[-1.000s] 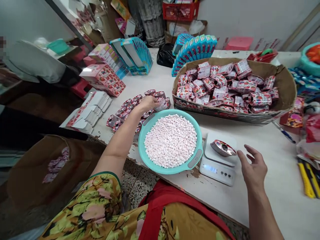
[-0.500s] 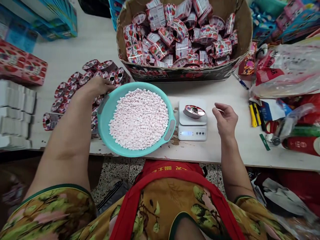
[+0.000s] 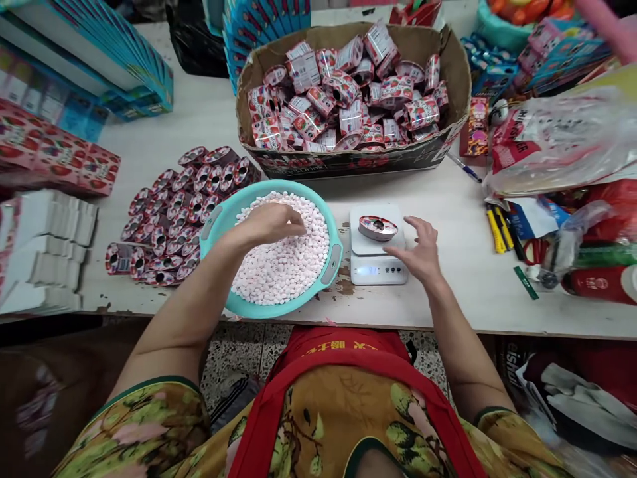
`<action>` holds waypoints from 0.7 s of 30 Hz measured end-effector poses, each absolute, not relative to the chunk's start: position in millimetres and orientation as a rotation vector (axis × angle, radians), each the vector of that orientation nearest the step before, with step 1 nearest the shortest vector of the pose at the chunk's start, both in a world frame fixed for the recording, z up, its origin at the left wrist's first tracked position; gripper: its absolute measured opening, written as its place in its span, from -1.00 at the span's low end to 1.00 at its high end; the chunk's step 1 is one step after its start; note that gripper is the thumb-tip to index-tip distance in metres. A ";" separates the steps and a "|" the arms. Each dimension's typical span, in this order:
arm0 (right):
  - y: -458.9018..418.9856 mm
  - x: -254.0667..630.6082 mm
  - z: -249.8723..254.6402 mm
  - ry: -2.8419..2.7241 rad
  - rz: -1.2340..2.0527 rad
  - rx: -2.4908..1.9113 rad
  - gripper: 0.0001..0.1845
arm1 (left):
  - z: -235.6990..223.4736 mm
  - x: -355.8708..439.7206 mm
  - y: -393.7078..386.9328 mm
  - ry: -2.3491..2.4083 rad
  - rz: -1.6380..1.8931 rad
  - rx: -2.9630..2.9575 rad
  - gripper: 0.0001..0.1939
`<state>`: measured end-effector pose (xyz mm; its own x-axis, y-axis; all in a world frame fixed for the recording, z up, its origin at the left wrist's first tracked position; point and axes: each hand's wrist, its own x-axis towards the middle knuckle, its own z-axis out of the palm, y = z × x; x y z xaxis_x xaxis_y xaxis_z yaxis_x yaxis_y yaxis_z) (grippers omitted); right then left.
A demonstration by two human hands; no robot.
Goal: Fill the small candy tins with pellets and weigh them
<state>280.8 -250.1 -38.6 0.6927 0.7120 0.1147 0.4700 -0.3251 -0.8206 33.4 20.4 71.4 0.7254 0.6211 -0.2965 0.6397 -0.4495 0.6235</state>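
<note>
My left hand [image 3: 273,224] rests on the pink-white candies [image 3: 283,265] heaped in a teal bowl [image 3: 332,260], its fingers curled down into them. Right of the bowl stands a small white digital scale [image 3: 377,264] with an open foil packet [image 3: 377,228] lying on its plate. My right hand [image 3: 419,251] hovers at the scale's right side with fingers spread and empty, close to the packet.
Several small strawberry-print packets [image 3: 174,212] lie in rows left of the bowl. A cardboard box [image 3: 348,162] full of the same packets stands behind. Flat white cartons [image 3: 44,245] and red boxes [image 3: 54,156] sit left; pens [image 3: 497,229], plastic bags [image 3: 562,143] and clutter right.
My left hand moved from the packets at the bowl's left rim onto the candies. My right hand slid left toward the scale and spread its fingers.
</note>
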 end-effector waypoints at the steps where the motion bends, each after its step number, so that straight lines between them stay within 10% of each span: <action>1: -242.4 278.5 -42.1 -0.959 0.301 -2.020 -0.29 | 71.4 31.2 15.7 0.933 -0.009 2.248 -0.82; 13: -124.5 247.0 55.6 -1.014 0.878 -1.529 -0.46 | 61.1 101.5 -37.8 0.883 0.604 0.890 -0.48; 21: -86.5 234.4 52.4 -1.159 1.099 -1.418 -0.37 | 43.8 70.3 -21.5 1.016 0.766 0.738 -0.81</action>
